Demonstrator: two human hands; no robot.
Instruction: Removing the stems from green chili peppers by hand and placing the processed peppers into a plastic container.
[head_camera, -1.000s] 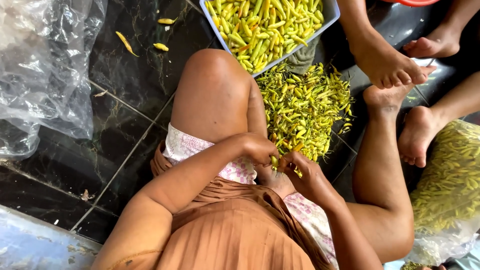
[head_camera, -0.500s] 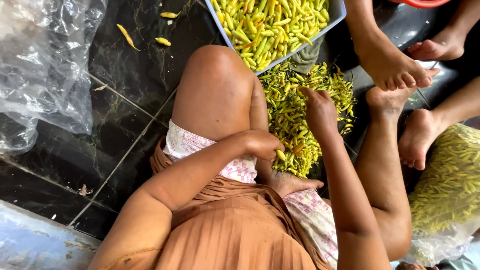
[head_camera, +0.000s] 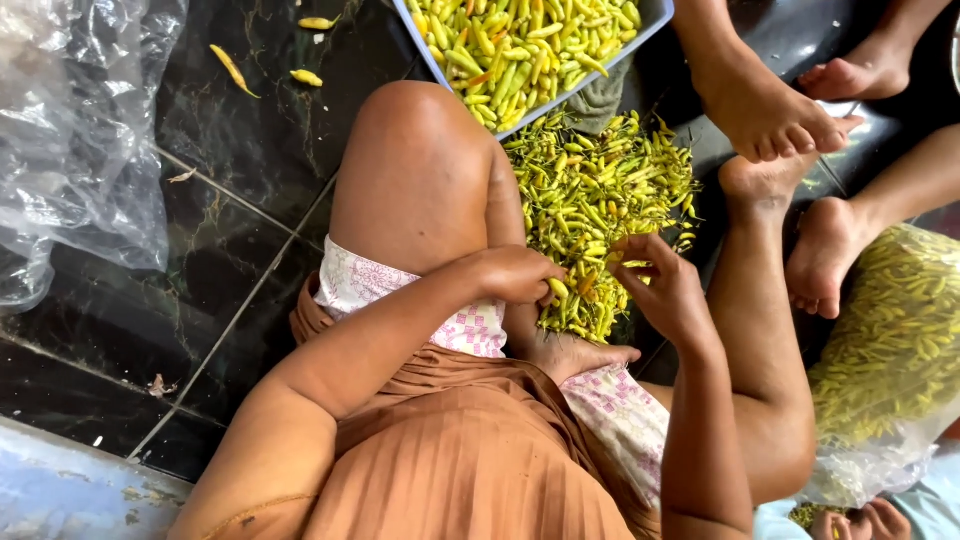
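Left hand: your left hand (head_camera: 520, 275) is curled nearly closed, fingertips pinching a small yellow-green chilli pepper (head_camera: 557, 290) at the near edge of the pile.
Right hand: your right hand (head_camera: 665, 290) is half open with the fingers bent toward the left one; whether it has hold of a chilli or stem I cannot tell.
Chilli pile: the loose heap of small yellow and green chillies (head_camera: 600, 190) lies on the dark marbled tile floor (head_camera: 230, 180) between your legs, just beyond both hands.
Sorted stock: the shallow grey-blue plastic tray of chillies (head_camera: 520, 40) sits past your left knee, touching the far side of the heap.
Grip advice: pinch the pod near its top so the other fingers can meet the stem end cleanly; a light hold likely avoids bruising.
Working position: keep both hands low over the heap so anything dropped falls back among the chillies.
Neighbours: another person's bare feet (head_camera: 770, 110) rest at the heap's right edge; keep your reach short of them.
Strays: a few yellow chillies (head_camera: 305, 75) lie apart on the tiles at upper left.
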